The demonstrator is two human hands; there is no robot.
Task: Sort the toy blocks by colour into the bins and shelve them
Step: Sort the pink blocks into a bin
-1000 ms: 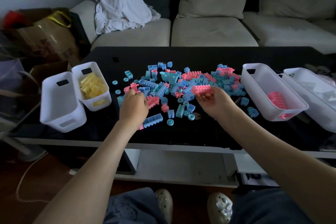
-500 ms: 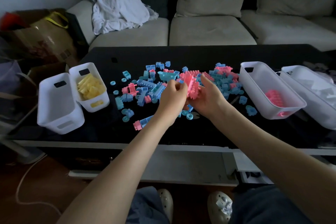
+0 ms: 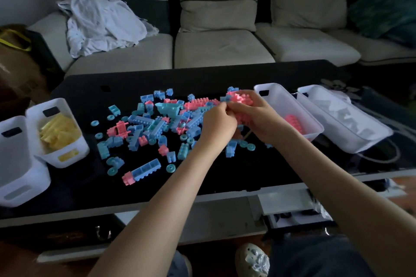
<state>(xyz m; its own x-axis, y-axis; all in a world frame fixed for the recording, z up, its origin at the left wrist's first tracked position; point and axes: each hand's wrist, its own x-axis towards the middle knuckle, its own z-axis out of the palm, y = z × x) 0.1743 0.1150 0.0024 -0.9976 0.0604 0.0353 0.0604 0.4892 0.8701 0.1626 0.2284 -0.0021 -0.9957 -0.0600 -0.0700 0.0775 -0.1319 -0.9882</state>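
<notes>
Blue and pink toy blocks (image 3: 155,128) lie scattered over the middle of the black table (image 3: 236,173). My right hand (image 3: 258,117) grips a bunch of pink blocks (image 3: 244,100) just left of the bin holding pink blocks (image 3: 290,105). My left hand (image 3: 217,125) meets it, fingers pinching at the same pink bunch. A bin with yellow blocks (image 3: 59,132) and an empty white bin (image 3: 16,159) stand at the left.
Another white bin (image 3: 342,119) with pale contents sits at the far right. A long blue block with a pink end (image 3: 141,171) lies near the table's front. Behind the table is a beige sofa (image 3: 220,49) with a crumpled white cloth (image 3: 101,24).
Both hands moved right with the pink blocks, from the pile's middle to beside the pink bin. Earlier the left hand left the left side of the pile to join the right.
</notes>
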